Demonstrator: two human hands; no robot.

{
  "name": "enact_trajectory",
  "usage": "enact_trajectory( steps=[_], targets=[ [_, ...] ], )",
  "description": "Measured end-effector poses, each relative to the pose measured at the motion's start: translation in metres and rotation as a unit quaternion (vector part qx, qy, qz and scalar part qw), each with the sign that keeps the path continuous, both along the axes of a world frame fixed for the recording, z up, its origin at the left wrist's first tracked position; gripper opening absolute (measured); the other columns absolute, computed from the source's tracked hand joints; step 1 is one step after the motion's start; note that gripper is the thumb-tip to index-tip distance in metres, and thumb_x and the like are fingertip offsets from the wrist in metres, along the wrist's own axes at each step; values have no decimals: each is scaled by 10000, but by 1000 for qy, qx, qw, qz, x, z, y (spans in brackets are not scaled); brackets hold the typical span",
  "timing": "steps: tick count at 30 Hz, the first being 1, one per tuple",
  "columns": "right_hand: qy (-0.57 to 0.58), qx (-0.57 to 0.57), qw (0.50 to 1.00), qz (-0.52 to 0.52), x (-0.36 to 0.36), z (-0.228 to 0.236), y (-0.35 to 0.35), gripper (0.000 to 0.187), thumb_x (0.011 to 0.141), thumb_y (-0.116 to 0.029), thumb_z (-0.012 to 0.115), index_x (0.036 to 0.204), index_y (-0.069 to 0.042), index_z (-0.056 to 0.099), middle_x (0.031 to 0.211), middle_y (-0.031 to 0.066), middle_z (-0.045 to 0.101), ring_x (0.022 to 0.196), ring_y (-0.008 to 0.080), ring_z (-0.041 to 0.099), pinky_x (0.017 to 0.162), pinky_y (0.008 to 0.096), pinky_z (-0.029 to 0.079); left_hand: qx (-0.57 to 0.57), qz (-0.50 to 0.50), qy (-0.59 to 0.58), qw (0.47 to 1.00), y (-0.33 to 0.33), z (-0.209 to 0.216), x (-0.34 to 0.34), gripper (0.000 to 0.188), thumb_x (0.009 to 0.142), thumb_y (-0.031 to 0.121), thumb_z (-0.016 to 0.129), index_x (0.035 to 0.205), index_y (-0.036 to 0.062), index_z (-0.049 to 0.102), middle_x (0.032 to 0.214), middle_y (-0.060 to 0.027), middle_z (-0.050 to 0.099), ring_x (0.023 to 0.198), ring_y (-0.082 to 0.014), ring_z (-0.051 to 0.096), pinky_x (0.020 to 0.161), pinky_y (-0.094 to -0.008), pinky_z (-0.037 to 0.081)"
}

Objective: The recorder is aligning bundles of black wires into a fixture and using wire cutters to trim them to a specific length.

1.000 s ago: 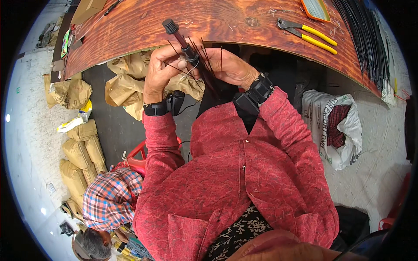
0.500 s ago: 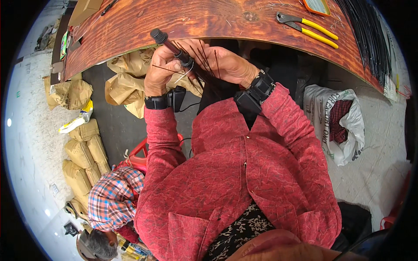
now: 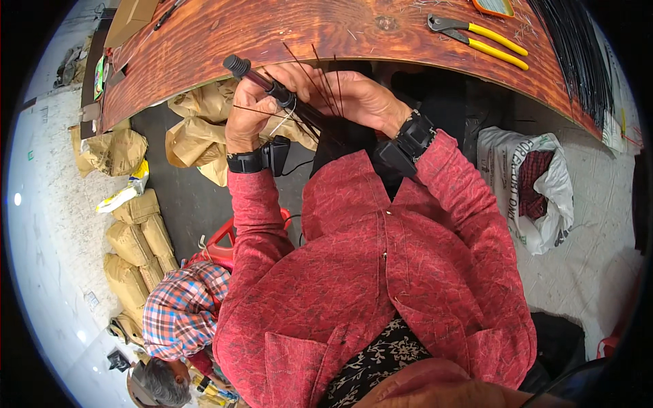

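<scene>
My left hand (image 3: 250,121) is closed around a dark rod (image 3: 261,79) with a ribbed black end (image 3: 237,66). The rod tilts, its ribbed end up and to the left. A thin white tie (image 3: 280,122) hangs from a black band on it. Several thin dark wires (image 3: 329,88) fan out beside the rod, one crossing my left hand. My right hand (image 3: 374,103) is curled in behind these wires, palm partly showing, its fingertips partly hidden near the rod. Both hands are in front of the table's near edge, above my lap.
On the wooden table (image 3: 326,34) lie yellow-handled pliers (image 3: 486,44), an orange-rimmed tray (image 3: 495,7) and a bundle of black strands (image 3: 575,64). A white sack (image 3: 500,177) stands at right. Brown paper (image 3: 194,139) and packed bundles (image 3: 132,241) lie at left, near another person (image 3: 183,309).
The rod's ribbed end has shifted slightly left and down with my left hand. My right hand has moved a little to the right, and the wires spread at a changed angle.
</scene>
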State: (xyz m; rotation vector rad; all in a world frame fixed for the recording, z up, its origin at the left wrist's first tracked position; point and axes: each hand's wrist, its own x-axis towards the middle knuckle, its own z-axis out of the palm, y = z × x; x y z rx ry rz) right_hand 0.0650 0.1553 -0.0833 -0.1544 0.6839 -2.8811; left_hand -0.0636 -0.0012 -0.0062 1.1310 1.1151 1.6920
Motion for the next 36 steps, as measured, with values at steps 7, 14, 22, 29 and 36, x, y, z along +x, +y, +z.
enact_trajectory(
  steps=[7, 14, 22, 29, 36],
  targets=[
    [43, 102, 993, -36, 7, 20, 14, 428, 885, -377, 720, 1103, -26, 608, 1092, 50, 629, 1060, 175, 591, 968, 301, 444, -21, 59, 42, 997, -12, -2, -3, 395, 859, 310, 718, 1026, -36, 623, 987, -154, 631, 1039, -295, 595, 1010, -446, 429],
    [54, 223, 970, -82, 13, 47, 18, 377, 867, -324, 754, 1066, -32, 623, 1036, 27, 636, 995, 109, 585, 907, 256, 451, -9, 85, 28, 996, -10, -1, 0, 350, 865, 241, 726, 1052, -34, 619, 1059, -161, 630, 1092, -294, 591, 1003, -428, 436],
    [50, 286, 948, -133, 14, 56, 10, 198, 902, -160, 715, 1018, -13, 651, 941, 12, 654, 879, 80, 604, 821, 231, 489, -28, 118, 53, 991, -10, 5, 7, 362, 855, 218, 732, 1089, -31, 609, 1067, -166, 643, 1099, -290, 585, 1012, -428, 428],
    [53, 297, 943, -139, 11, 49, 10, 172, 897, -116, 713, 1014, -4, 654, 934, 17, 660, 865, 77, 609, 798, 222, 495, -26, 122, 64, 990, -9, 1, 10, 360, 847, 208, 733, 1089, -30, 611, 1072, -165, 644, 1106, -277, 579, 1002, -420, 427],
    [62, 308, 939, -137, 11, 51, 13, 160, 894, -109, 714, 1001, -4, 659, 918, 14, 660, 860, 73, 608, 795, 219, 494, -32, 133, 65, 988, -7, -1, 12, 375, 848, 223, 729, 1092, -35, 608, 1077, -163, 637, 1074, -262, 588, 989, -406, 430]
  ],
)
